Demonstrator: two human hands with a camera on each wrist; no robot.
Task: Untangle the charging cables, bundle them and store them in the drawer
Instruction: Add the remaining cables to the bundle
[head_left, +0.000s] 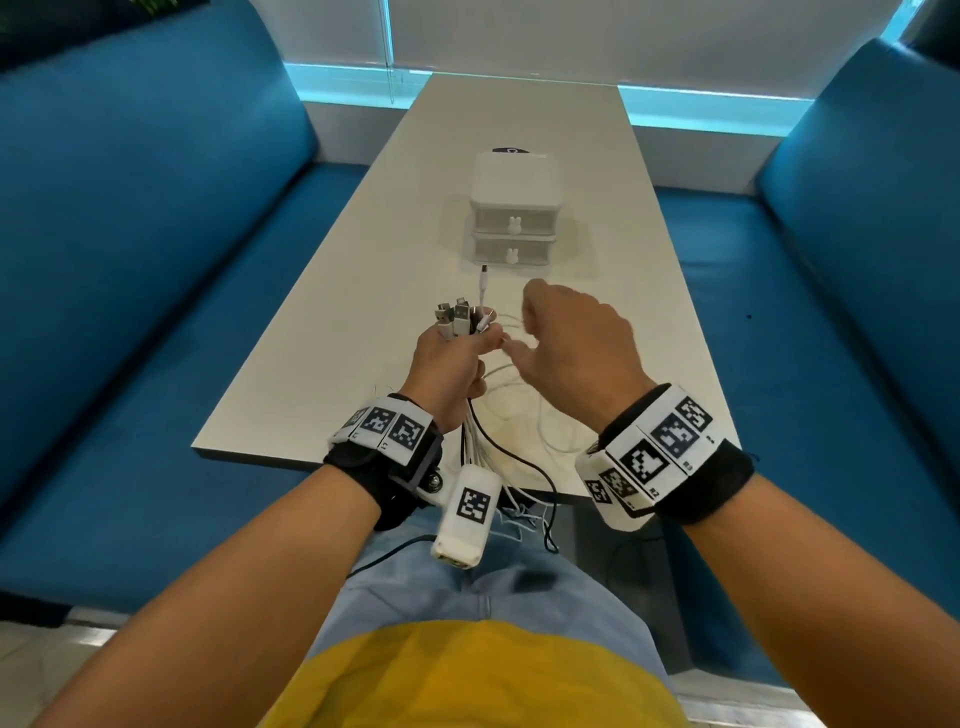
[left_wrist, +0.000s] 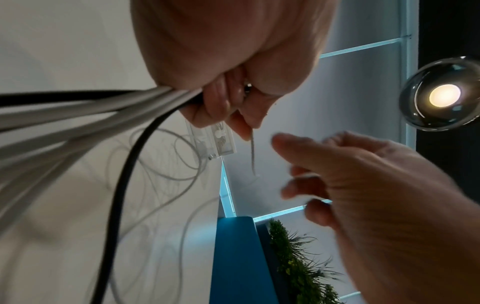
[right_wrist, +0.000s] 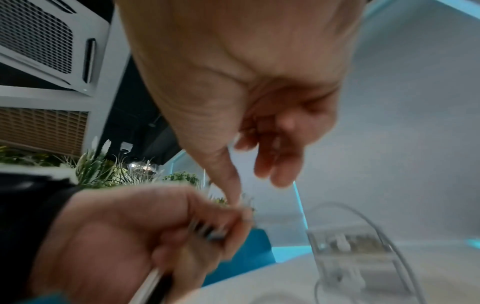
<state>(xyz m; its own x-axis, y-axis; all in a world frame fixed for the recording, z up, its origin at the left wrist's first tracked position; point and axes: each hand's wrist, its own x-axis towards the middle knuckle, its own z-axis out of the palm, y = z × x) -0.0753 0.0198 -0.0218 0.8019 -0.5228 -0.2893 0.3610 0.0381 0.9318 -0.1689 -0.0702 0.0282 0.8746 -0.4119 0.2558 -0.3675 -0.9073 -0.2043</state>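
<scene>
My left hand (head_left: 460, 353) grips a bunch of charging cables just below their plugs (head_left: 457, 319), which stick up out of the fist. One white plug (head_left: 484, 280) stands higher than the rest. The cables (head_left: 511, 415) trail from the fist in white loops over the table; a black cable (head_left: 519, 462) runs off the near edge. My right hand (head_left: 540, 332) hovers just right of the left, fingers loosely curled and holding nothing. In the right wrist view its thumb (right_wrist: 228, 185) reaches the left hand (right_wrist: 135, 226). The white two-drawer box (head_left: 514, 208) stands further back, both drawers shut.
The long white table (head_left: 571, 156) runs between two blue benches (head_left: 156, 260). A thin cable end (left_wrist: 252, 152) hangs from the left fingers. A window and white wall lie beyond the table's far end.
</scene>
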